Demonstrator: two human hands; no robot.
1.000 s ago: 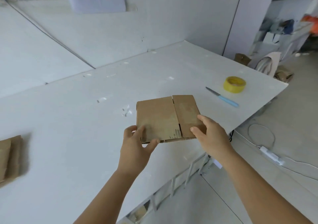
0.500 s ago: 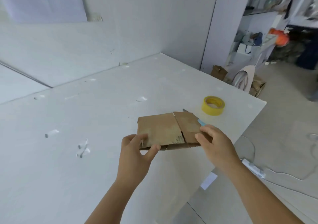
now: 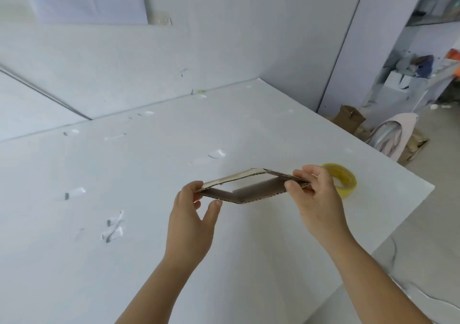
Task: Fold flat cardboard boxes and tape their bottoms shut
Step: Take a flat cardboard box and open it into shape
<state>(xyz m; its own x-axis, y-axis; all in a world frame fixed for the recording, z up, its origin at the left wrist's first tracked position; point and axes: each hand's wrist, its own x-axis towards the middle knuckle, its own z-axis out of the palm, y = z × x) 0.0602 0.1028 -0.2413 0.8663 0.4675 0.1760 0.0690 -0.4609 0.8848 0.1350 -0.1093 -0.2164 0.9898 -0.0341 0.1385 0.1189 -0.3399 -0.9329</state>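
A small brown cardboard box (image 3: 258,192) hangs above the white table (image 3: 149,199), seen end-on and partly spread into a flat diamond with the table showing through it. My left hand (image 3: 191,221) pinches its left corner between thumb and fingers. My right hand (image 3: 316,196) pinches its right corner. A yellow roll of tape (image 3: 344,183) lies on the table just behind my right hand, partly hidden by it.
The table's right edge (image 3: 408,211) drops to the floor close to my right arm. Beyond it stand brown cardboard pieces (image 3: 348,120), a pale chair-like object (image 3: 388,139) and cluttered shelves. White walls close off the back and left.
The flat box has been tipped up edge-on and its walls have spread apart into a diamond. The view swung left and closer. The blue-handled knife is out of sight.
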